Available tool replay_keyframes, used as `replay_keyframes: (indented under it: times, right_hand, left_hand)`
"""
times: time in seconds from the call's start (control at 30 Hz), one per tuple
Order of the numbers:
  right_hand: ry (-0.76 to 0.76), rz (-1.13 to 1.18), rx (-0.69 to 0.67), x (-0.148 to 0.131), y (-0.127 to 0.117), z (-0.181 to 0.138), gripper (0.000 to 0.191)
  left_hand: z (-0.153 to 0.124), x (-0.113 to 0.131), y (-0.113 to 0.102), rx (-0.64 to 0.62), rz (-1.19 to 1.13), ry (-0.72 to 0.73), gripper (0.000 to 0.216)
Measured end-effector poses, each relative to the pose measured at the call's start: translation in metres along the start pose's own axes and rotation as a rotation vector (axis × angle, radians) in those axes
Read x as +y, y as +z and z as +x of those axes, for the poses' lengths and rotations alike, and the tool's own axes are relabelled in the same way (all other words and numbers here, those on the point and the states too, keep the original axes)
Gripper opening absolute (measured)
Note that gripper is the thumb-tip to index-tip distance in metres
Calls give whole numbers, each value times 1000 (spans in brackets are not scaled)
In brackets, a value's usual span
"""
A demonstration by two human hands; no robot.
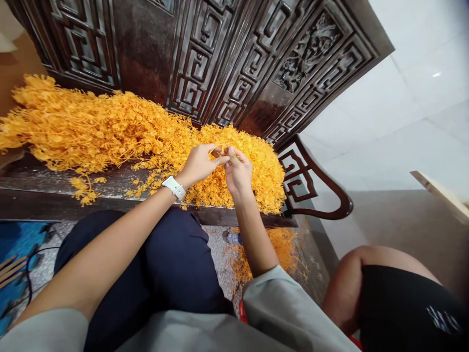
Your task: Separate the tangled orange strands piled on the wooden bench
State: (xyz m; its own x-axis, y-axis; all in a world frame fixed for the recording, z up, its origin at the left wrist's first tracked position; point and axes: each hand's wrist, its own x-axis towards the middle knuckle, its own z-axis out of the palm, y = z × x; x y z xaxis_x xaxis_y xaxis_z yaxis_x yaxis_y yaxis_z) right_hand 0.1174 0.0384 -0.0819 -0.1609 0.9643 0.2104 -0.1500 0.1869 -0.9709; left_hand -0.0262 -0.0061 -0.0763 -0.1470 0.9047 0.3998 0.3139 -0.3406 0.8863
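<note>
A big heap of orange plastic sprigs [110,127] lies along the seat of a dark carved wooden bench [44,186]. My left hand [200,164], with a white watch on its wrist, and my right hand [238,171] meet above the right end of the heap. Both pinch a small orange sprig [221,151] between their fingertips. A few loose sprigs [86,190] lie near the bench's front edge.
The bench's carved back [220,63] rises behind the heap, and its curved armrest [315,186] is at the right. More orange sprigs [282,249] and a small bottle [233,238] lie on the floor. Another person's bare knee [351,283] is at the right. Blue matting [18,239] lies at the left.
</note>
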Motion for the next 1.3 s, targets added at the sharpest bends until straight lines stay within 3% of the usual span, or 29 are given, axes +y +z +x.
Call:
replay_keyframes:
  times: [0.17,0.4,0.57,0.6,0.7,0.73,0.87,0.97,1.1,1.2,1.3]
  right_hand:
    - [48,-59,-89,2,-6,3,41]
    - [-57,-27,54,17,-24,24,28]
    - [-115,12,320,18,-53,50,23]
    - [-107,6,315,16,-54,49,25]
    - [-45,-84,148,14,-49,34,31]
    - [-22,-120,89,14,-44,26,33]
    - [-78,-205,28,16,-24,6,43]
    - [-219,-321,22,12,-16,1,32]
    - [-419,-521,2,-2,-11,-6,14]
    - [-412,-552,-85,-12,-10,-13,3]
    - [-363,-531,-140,-15,-11,-20,11]
  left_hand:
    - [-3,-6,4,-70,51,11,15]
    - [-3,-5,10,-171,-31,-42,16]
    - [-3,-2,1,-246,-133,-20,8]
    - [-2,-3,-3,-206,-145,-48,5]
    - [5,-11,-12,-41,-112,-181,62]
    - [8,-14,-14,1,-103,-218,70]
    - [11,-20,-7,41,-146,-185,22]
    - [7,-17,1,-31,-186,-99,26]
    - [4,-15,4,-87,-233,-98,21]
    - [5,-17,1,-62,-237,-102,18]
    - [6,-17,-1,-31,-216,-99,20]
